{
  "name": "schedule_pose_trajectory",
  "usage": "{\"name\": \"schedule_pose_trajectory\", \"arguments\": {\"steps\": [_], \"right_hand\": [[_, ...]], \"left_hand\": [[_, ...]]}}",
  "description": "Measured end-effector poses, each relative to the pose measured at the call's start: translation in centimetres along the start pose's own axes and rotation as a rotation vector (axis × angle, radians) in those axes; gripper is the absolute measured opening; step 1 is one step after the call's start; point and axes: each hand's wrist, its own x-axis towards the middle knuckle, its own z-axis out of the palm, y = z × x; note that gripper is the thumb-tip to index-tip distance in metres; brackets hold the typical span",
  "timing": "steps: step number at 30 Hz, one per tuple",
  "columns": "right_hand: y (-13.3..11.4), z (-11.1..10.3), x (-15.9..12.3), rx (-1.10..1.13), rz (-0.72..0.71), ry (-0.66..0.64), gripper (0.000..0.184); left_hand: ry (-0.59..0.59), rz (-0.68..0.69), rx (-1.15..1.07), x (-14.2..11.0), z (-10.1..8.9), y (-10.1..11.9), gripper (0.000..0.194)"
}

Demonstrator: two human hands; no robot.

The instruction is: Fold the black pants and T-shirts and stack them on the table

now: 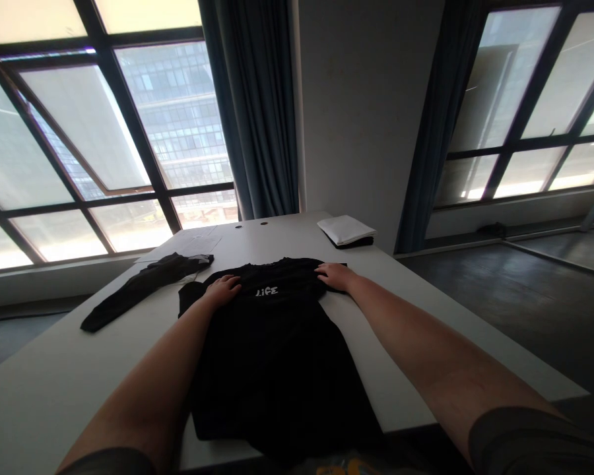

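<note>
A black T-shirt (277, 343) with small white lettering lies spread on the white table (426, 316), its near end hanging over the front edge. My left hand (222, 289) rests flat on the shirt's far left part, fingers stretched out. On the far right corner of the shirt my right hand (334, 274) lies flat, fingers extended along the fabric edge. Neither hand holds anything.
Another dark garment (138, 290) lies stretched at the table's left, partly over a white sheet (198, 244). A folded white cloth on a dark one (347, 231) sits at the far right corner. Windows, curtains and a wall stand behind; dark floor lies to the right.
</note>
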Motion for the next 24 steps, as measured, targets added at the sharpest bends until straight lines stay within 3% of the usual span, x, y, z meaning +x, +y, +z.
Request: {"name": "schedule_pose_trajectory", "arguments": {"steps": [5,12,19,24], "right_hand": [[0.0,0.6,0.4,0.007,-0.035,-0.075,0.048],[0.4,1.4,0.8,0.017,0.033,-0.131,0.055],[-0.3,0.4,0.0,0.025,0.051,-0.027,0.046],[-0.5,-0.5,-0.6,-0.007,0.2,0.074,0.033]], "left_hand": [[-0.003,-0.072,0.019,-0.3,-0.5,0.3,0.062],[0.004,-0.203,0.036,-0.5,-0.8,0.3,0.067],[0.01,-0.195,0.025,-0.3,-0.5,-0.1,0.068],[0.025,-0.177,0.004,-0.2,-0.4,-0.4,0.067]]}}
